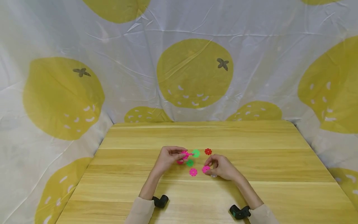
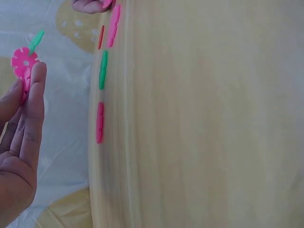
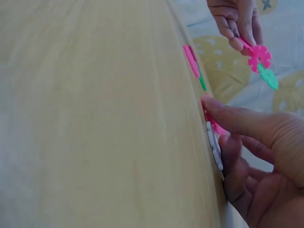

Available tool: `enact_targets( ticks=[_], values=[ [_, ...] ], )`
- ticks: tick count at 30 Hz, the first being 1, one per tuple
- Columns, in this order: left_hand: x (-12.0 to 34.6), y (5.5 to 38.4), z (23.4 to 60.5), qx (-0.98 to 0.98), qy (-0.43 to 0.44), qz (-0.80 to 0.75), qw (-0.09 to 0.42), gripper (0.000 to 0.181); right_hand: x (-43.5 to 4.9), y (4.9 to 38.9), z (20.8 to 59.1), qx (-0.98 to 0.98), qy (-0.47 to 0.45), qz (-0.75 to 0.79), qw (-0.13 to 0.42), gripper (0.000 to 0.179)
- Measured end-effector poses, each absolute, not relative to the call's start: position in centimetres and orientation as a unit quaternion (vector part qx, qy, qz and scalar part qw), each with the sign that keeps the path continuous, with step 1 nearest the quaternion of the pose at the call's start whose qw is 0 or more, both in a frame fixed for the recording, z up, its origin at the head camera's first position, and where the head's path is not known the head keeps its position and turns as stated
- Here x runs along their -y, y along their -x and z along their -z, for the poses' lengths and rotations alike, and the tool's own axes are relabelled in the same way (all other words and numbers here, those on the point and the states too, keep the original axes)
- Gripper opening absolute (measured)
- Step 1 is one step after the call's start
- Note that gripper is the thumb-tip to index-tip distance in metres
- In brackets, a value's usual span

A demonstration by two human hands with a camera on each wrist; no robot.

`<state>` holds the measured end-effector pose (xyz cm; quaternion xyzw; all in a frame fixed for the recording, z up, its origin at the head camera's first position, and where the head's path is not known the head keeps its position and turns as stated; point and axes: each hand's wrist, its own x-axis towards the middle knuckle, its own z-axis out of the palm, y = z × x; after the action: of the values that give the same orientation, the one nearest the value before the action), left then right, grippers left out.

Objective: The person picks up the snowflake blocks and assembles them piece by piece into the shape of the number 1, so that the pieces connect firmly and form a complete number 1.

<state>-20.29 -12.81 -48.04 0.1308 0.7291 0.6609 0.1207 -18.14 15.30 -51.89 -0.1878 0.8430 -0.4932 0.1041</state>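
At table [image 1: 195, 199], two hands [image 1: 167, 158] [image 1: 223, 168], three pink discs [image 1: 206, 169] [image 2: 19, 61] [image 2: 26, 80] held

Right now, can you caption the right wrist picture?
Right grip pinching a pink disc; left grip holding joined pink and green discs.

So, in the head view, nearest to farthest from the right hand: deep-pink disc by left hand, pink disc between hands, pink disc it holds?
1. Held pink disc: in right hand
2. Loose pink disc: to the left
3. Deep-pink disc: farther left
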Motion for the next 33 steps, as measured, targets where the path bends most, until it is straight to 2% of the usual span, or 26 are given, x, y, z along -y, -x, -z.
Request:
enact_targets(
  ticks=[11, 18, 33],
  values=[
    [12.7, 20.1, 47.8, -0.737, -0.126, -0.653, 0.116, 0.026, -16.6, 18.0, 52.0, -0.818, 0.180, 0.537, 0.104, 0.011],
    [12.3, 20.1, 47.7, -0.732, -0.140, -0.657, 0.114, 0.021, -16.8, 18.3, 52.1, -0.767, 0.152, 0.610, 0.130, 0.021],
    [12.3, 20.0, 47.7, -0.729, -0.156, -0.658, 0.106, 0.020, -16.4, 18.2, 51.0, -0.702, 0.096, 0.702, 0.075, 0.033]
  ],
)
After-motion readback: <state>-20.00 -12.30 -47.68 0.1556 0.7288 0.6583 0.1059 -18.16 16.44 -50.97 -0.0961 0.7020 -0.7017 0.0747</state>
